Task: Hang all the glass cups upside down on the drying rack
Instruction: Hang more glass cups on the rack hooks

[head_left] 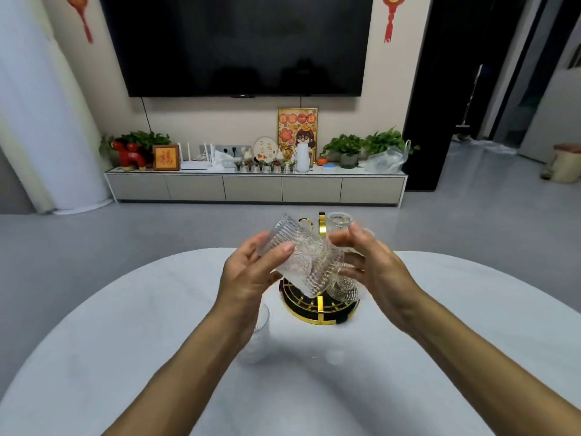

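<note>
Glassware is sitting on the gold drying rack (317, 305): one cup (343, 286) low on the right, another (338, 221) at the top. Both hands, left hand (251, 272) and right hand (374, 265), are gripping a ribbed, embossed glass cup (301, 258) tilted above the rack, while a clear cup (259, 336) is standing on the white worktop (440, 325).

Far beyond the grip, on the long grey low cabinet (254, 185), the small wood-framed orange picture (165, 157) carries one red Chinese character, too blurred to read with certainty. The tall gold-framed cartoon poster (297, 133) further right bears red characters along its top, also illegible.
</note>
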Demonstrator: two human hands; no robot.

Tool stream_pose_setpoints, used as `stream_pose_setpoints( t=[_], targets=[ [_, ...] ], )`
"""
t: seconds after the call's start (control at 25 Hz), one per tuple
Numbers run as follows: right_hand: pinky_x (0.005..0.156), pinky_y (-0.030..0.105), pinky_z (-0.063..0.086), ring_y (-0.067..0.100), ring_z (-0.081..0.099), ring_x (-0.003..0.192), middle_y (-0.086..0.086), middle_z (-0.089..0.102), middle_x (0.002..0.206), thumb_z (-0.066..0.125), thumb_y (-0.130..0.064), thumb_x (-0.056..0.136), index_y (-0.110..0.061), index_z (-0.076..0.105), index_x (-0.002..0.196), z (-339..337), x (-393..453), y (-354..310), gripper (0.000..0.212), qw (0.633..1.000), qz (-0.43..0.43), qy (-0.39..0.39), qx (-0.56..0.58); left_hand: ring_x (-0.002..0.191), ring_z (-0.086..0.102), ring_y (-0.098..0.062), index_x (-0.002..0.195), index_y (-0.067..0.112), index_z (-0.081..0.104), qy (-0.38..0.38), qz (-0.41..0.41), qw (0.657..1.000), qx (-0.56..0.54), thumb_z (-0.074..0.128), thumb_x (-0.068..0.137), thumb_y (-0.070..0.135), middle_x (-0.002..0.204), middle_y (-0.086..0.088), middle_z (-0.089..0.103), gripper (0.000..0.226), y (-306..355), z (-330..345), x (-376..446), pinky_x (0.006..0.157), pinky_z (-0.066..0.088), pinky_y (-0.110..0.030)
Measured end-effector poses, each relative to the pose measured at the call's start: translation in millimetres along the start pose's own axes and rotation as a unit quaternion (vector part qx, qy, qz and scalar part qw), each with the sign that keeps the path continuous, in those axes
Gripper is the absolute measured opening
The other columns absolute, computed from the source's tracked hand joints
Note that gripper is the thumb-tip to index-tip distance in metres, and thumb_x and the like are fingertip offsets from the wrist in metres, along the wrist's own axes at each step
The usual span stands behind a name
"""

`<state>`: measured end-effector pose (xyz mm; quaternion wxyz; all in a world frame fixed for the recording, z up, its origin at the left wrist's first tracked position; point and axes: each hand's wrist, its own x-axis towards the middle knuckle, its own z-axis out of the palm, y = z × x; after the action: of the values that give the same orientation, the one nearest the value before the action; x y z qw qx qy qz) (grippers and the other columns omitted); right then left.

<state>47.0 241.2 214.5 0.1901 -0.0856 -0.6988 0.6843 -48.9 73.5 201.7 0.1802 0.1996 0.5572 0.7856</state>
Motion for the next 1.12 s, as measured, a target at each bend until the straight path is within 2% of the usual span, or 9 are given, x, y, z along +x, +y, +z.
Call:
stream_pose_setpoints(
  t=[0.08, 0.2, 0.24, 0.32, 0.4, 0.52, 0.64, 0.84, 1.12],
  targets=[
    [0.098, 0.04, 0.048, 0.018, 0.057, 0.12, -0.002, 0.062, 0.13, 0.05, -0.05, 0.092, -0.024, 0.06, 0.124, -3, 32, -5, 0.042, 0.976, -0.058, 0.037, -0.205, 0.091, 0.072, -0.014, 0.11, 0.017, 0.069, 0.033, 0.052, 0.995, 0.081, 0.087, 0.063, 0.024, 0.099, -0.001, 0.077, 0.051, 8, -12, 20, 0.077, 0.053, -0.026],
    [0.113, 0.043, 0.033, 0.023, 0.036, 0.141, 0.001, 0.032, 0.159, 0.041, -0.034, 0.101, -0.02, 0.035, 0.149, -4, 81, 2, 0.05, 0.851, -0.095, 0.01, -0.517, 0.092, 0.069, -0.014, 0.112, 0.018, 0.065, 0.045, 0.108, 0.97, 0.214, 0.089, 0.062, 0.023, 0.101, 0.0, 0.074, 0.056, 7, -14, 52, 0.074, 0.056, -0.024],
    [0.113, 0.045, 0.032, 0.026, 0.035, 0.142, 0.003, 0.028, 0.161, 0.038, -0.031, 0.101, -0.018, 0.033, 0.149, -4, 94, 8, 0.05, 0.818, -0.079, -0.015, -0.57, 0.092, 0.068, -0.014, 0.114, 0.019, 0.064, 0.038, 0.122, 0.959, 0.252, 0.09, 0.061, 0.026, 0.103, 0.001, 0.072, 0.059, 3, -12, 63, 0.075, 0.057, -0.024],
    [0.108, 0.051, 0.038, 0.032, 0.041, 0.136, 0.008, 0.037, 0.155, 0.037, -0.025, 0.101, -0.014, 0.04, 0.143, -5, 108, 19, 0.043, 0.782, -0.047, -0.045, -0.62, 0.094, 0.066, -0.012, 0.116, 0.022, 0.061, 0.02, 0.14, 0.938, 0.318, 0.09, 0.059, 0.033, 0.105, 0.003, 0.07, 0.065, -10, -7, 82, 0.078, 0.057, -0.026],
    [0.104, 0.053, 0.041, 0.032, 0.043, 0.134, 0.006, 0.042, 0.151, 0.04, -0.02, 0.099, -0.016, 0.042, 0.141, -9, 112, 27, 0.042, 0.779, -0.045, -0.044, -0.624, 0.096, 0.065, -0.013, 0.12, 0.022, 0.059, 0.009, 0.147, 0.916, 0.372, 0.089, 0.057, 0.038, 0.108, 0.003, 0.068, 0.071, -26, -2, 94, 0.081, 0.055, -0.026],
    [0.113, 0.05, 0.033, 0.026, 0.031, 0.144, -0.002, 0.03, 0.161, 0.043, -0.009, 0.093, -0.023, 0.032, 0.15, -17, 115, 28, 0.06, 0.78, -0.039, -0.051, -0.622, 0.101, 0.061, -0.015, 0.127, 0.02, 0.056, 0.0, 0.154, 0.881, 0.447, 0.086, 0.057, 0.043, 0.115, 0.001, 0.064, 0.08, -45, 1, 101, 0.086, 0.054, -0.03],
    [0.115, 0.048, 0.029, 0.025, 0.026, 0.147, -0.005, 0.023, 0.163, 0.041, -0.008, 0.091, -0.025, 0.026, 0.153, -17, 115, 28, 0.067, 0.776, -0.031, -0.055, -0.628, 0.101, 0.06, -0.016, 0.132, 0.019, 0.055, -0.009, 0.125, 0.867, 0.482, 0.085, 0.057, 0.044, 0.119, -0.001, 0.062, 0.085, -64, -4, 101, 0.085, 0.054, -0.03],
    [0.116, 0.05, 0.028, 0.025, 0.023, 0.148, -0.004, 0.018, 0.165, 0.04, -0.007, 0.088, -0.024, 0.023, 0.154, -18, 115, 32, 0.07, 0.778, -0.036, -0.057, -0.625, 0.099, 0.061, -0.016, 0.13, 0.02, 0.057, -0.024, 0.078, 0.878, 0.472, 0.087, 0.057, 0.045, 0.118, -0.001, 0.064, 0.083, -88, -12, 94, 0.08, 0.053, -0.027],
    [0.119, 0.045, 0.021, 0.024, 0.015, 0.151, -0.003, 0.011, 0.166, 0.039, -0.011, 0.09, -0.023, 0.015, 0.156, -19, 114, 38, 0.071, 0.786, -0.02, -0.079, -0.612, 0.109, 0.059, -0.016, 0.132, 0.022, 0.055, -0.025, 0.034, 0.895, 0.445, 0.084, 0.062, 0.049, 0.125, 0.001, 0.064, 0.08, -90, -17, 82, 0.092, 0.052, -0.038]
  ],
)
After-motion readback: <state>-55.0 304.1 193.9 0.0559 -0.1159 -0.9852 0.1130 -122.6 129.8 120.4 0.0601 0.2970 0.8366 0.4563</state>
